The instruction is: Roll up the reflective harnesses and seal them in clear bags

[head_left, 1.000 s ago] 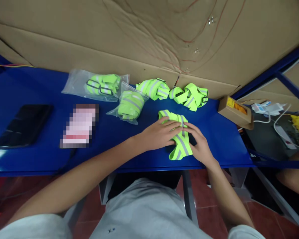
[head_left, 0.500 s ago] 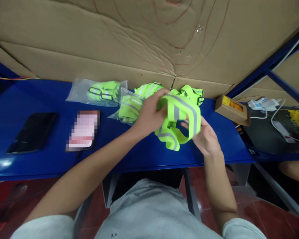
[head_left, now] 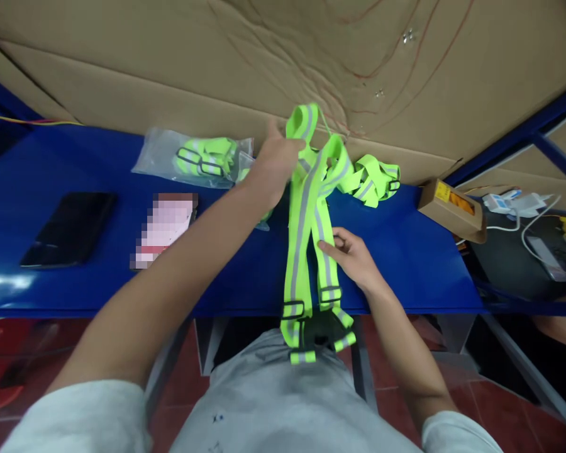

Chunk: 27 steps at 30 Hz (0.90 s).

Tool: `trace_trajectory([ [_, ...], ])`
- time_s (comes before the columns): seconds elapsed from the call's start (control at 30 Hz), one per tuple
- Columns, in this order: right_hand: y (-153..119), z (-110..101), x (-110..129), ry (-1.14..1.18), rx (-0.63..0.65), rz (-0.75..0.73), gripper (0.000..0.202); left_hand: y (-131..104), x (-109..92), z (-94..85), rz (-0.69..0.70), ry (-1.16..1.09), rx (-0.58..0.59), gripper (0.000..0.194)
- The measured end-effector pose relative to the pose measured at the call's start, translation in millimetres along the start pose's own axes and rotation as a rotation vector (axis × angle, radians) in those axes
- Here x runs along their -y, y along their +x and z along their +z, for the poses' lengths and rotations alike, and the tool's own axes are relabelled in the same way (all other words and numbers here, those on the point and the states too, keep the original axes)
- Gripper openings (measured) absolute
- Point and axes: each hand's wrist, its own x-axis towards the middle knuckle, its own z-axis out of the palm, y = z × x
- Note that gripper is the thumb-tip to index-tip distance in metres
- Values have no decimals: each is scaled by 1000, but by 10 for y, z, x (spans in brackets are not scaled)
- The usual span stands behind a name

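A neon-green reflective harness (head_left: 298, 242) with silver stripes hangs lengthwise over the blue table, its black buckles dangling past the front edge above my lap. My left hand (head_left: 277, 162) is closed on its upper part, where the straps loop. Against the right strap, my right hand (head_left: 351, 251) has its thumb in front and fingers curled behind, pinching it. Behind the harness at the right lies another green reflective strap bundle (head_left: 375, 179). A clear bag with folded green straps (head_left: 212, 156) lies left of my left hand. A second bag is mostly hidden behind my left forearm.
On the blue table (head_left: 245, 277) a black flat pouch (head_left: 70, 228) and a phone (head_left: 170, 223) with a blurred screen lie at the left. A small cardboard box (head_left: 453, 211) stands at the right, near white cables. A cardboard wall (head_left: 170, 69) rises behind.
The harness, bunched in loops between my hands before, now hangs out long towards me. My left hand has risen and moved slightly left; my right hand has shifted left along the strap.
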Motion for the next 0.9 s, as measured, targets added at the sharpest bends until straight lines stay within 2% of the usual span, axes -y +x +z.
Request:
trace_trajectory([
  [0.07,-37,-66,-43,-141,-86,-10,38,-457,-123,-115,-21,7,-27,68],
  [0.1,-59,-90,-64,-221,-130,-18,38,-741,-214,-165,75,36,23,61],
  [0.13,-79,-103,-84,-306,-169,-25,39,-1035,-307,-205,181,60,119,42],
  [0.17,-92,-104,-103,-393,-198,-33,38,-1319,-387,-229,228,71,301,30],
  [0.2,-99,-94,-121,-477,-213,-45,38,-1573,-441,-235,255,110,491,27],
  [0.23,-97,-78,-135,-559,-217,-60,37,-1783,-460,-222,293,188,620,32],
  [0.27,-89,-61,-145,-638,-216,-79,36,-1940,-442,-190,357,284,690,43],
  [0.33,-66,-40,-145,-776,-226,-131,38,-2092,-309,-89,502,370,749,58],
  [0.4,-72,-56,-115,-860,-270,-191,40,-2057,-108,31,564,396,784,60],
  [0.47,-150,-98,-58,-863,-354,-268,37,-1908,80,136,576,400,785,54],
  [0.53,-316,-135,6,-822,-445,-386,30,-1706,219,217,574,404,791,51],
  [0.6,-541,-145,53,-788,-481,-514,25,-1483,317,286,564,407,794,49],
  [0.63,-659,-140,62,-786,-454,-566,25,-1369,358,321,555,414,784,49],
  [0.7,-868,-124,47,-827,-311,-615,28,-1147,432,394,537,458,767,49],
  [0.8,-1050,-125,-51,-943,-62,-563,47,-883,490,494,551,572,698,45],
  [0.9,-1082,-177,-165,-967,-11,-463,76,-781,399,510,608,633,624,41],
])
